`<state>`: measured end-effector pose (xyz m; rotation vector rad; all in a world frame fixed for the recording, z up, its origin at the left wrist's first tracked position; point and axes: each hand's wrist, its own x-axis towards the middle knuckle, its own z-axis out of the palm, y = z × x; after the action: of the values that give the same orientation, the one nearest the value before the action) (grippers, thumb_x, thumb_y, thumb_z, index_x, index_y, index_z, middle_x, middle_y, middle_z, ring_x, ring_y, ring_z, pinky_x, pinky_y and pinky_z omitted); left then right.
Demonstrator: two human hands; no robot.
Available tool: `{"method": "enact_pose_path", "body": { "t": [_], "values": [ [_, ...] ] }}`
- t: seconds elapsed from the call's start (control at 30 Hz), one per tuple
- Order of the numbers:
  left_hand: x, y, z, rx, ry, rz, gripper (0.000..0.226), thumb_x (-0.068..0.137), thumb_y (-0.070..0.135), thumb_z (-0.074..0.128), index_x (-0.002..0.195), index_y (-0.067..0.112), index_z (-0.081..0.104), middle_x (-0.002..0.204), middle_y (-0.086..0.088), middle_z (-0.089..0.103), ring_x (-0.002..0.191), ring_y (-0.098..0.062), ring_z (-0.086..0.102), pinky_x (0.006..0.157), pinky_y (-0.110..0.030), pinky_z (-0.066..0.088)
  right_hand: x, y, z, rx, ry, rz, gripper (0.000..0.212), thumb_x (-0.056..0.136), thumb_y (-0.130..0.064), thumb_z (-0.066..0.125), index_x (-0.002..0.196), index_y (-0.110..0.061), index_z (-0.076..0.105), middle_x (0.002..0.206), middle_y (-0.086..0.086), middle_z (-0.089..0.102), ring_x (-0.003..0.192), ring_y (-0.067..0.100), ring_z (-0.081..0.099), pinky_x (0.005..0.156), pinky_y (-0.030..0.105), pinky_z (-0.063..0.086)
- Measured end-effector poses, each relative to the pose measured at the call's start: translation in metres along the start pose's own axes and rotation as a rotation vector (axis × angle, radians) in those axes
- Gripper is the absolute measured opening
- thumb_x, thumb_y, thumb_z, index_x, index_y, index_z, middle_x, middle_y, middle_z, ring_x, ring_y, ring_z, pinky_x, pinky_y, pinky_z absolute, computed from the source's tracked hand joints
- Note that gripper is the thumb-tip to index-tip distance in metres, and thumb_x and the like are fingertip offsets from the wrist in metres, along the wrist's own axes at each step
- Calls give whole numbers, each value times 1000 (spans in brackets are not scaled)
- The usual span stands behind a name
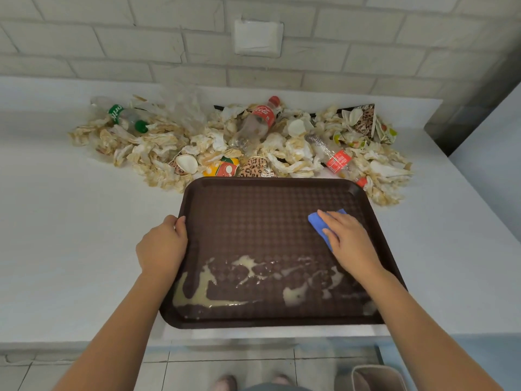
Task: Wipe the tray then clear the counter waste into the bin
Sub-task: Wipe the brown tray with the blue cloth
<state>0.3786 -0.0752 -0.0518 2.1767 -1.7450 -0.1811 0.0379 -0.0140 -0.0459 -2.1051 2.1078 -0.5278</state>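
Head view: left hand [163, 246] grips tray [270, 180] rim; right hand [348, 238], seemingly flat, mostly hides blue cloth [317, 222].

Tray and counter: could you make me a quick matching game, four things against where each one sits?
Things:
1 cloth
2 spill
3 green-labelled bottle
4 bin

Places:
A on the floor
B under the right hand
C near half of the tray
D left end of the waste pile

Pairs: 1-B, 2-C, 3-D, 4-A.
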Motion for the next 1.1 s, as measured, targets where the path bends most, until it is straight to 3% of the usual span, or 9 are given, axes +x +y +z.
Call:
{"method": "enact_pose_path", "body": {
  "t": [0.07,0.2,0.3,0.37,0.53,0.77,1.0,1.1],
  "values": [
    [0,2,-1,20,3,18,39,100,37,32,95,9,59,60,-5,52,56,-27,49,50,-29,40,0,-4,-5,36,80,1,38,94,-12,55,133,-13,55,117,9,64,107,33,56,91,42,45],
    [-1,5,-1,30,5,24,39,99,38,33,87,9,56,54,-2,45,53,-25,45,47,-26,30,12,-68,5,176,80,-148,39,87,-21,59,126,-17,60,113,3,67,96,29,59,85,42,50],
    [0,5,-2,22,-4,1,44,98,45,32,83,10,55,55,-2,46,54,-24,45,47,-26,30,15,-114,31,101,34,-325,31,82,-23,61,113,-22,66,106,1,67,91,28,59,78,40,50],
    [0,4,-4,40,-16,-2,45,97,49,33,84,12,55,57,-1,47,56,-23,46,46,-25,29,17,-119,42,32,26,-338,29,82,-23,63,110,-23,69,104,5,64,91,28,58,76,40,49],
    [1,4,-5,52,-34,-10,40,98,43,36,83,11,55,57,0,45,56,-21,43,46,-25,25,27,-72,35,-11,60,-200,32,82,-23,60,112,-22,69,98,11,62,82,32,57,68,39,50],
    [2,3,-3,47,-39,-23,39,98,41,35,83,11,55,59,-3,50,53,-18,43,45,-24,27,26,14,-8,-61,110,214,36,94,-19,54,129,-11,58,109,18,53,100,34,50,80,43,47],
    [1,5,-1,37,-26,-40,41,98,39,35,79,9,54,57,-4,48,52,-21,43,47,-25,29,20,12,-7,-230,21,354,45,102,-26,34,146,-14,32,118,18,47,105,31,47,81,38,44],
    [1,6,-1,43,-29,-40,40,99,38,35,81,8,54,58,-4,48,55,-23,45,48,-26,29,11,8,-4,-283,25,425,44,103,-27,30,146,-15,31,118,17,48,105,28,45,80,34,45]
  ]
}}
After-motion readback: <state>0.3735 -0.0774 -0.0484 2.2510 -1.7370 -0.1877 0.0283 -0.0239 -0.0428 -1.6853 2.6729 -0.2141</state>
